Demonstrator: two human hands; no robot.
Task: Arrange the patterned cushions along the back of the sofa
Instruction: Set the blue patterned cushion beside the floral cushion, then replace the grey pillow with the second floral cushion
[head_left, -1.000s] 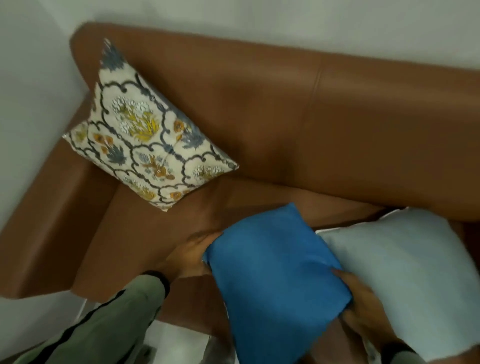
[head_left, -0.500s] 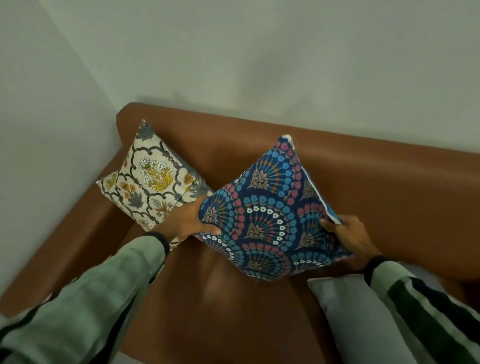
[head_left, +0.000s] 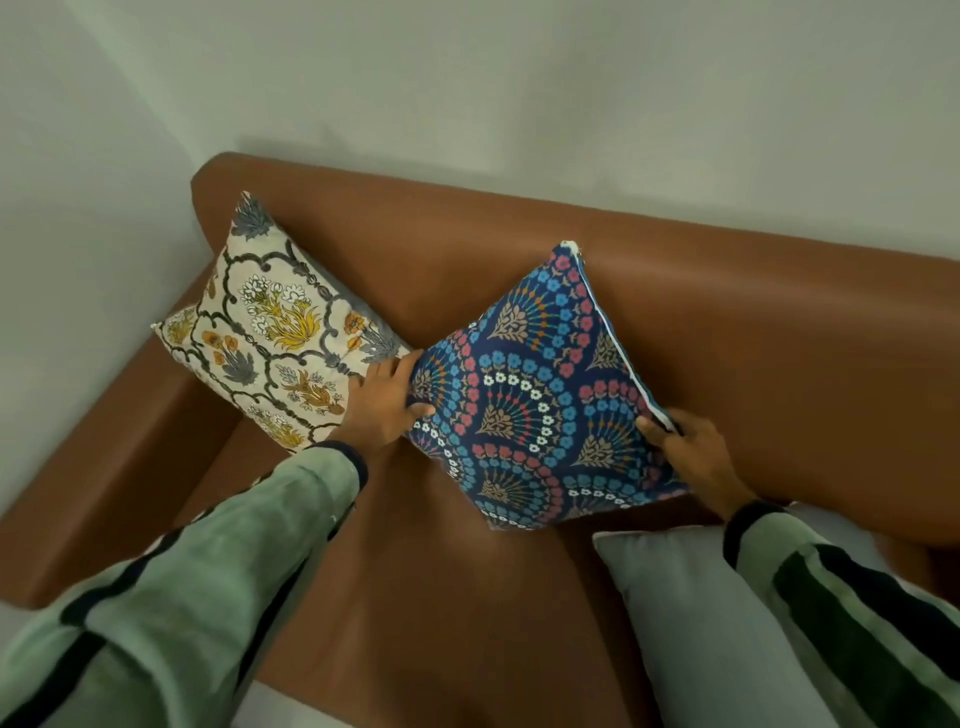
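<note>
The blue patterned cushion (head_left: 540, 395), likely soft and light, is pinched at nine and four o'clock corners by left hand (head_left: 382, 408) and right hand (head_left: 693, 457).

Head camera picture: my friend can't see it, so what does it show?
Two hands, left hand and right hand, hold a blue patterned cushion against the back of a brown sofa. A cream flowered cushion leans in the corner beside it.

I see both arms stretched forward in green sleeves, my left hand (head_left: 382, 410) pinching the blue cushion (head_left: 540, 400) at its left corner, my right hand (head_left: 693, 457) gripping its right edge.
</note>
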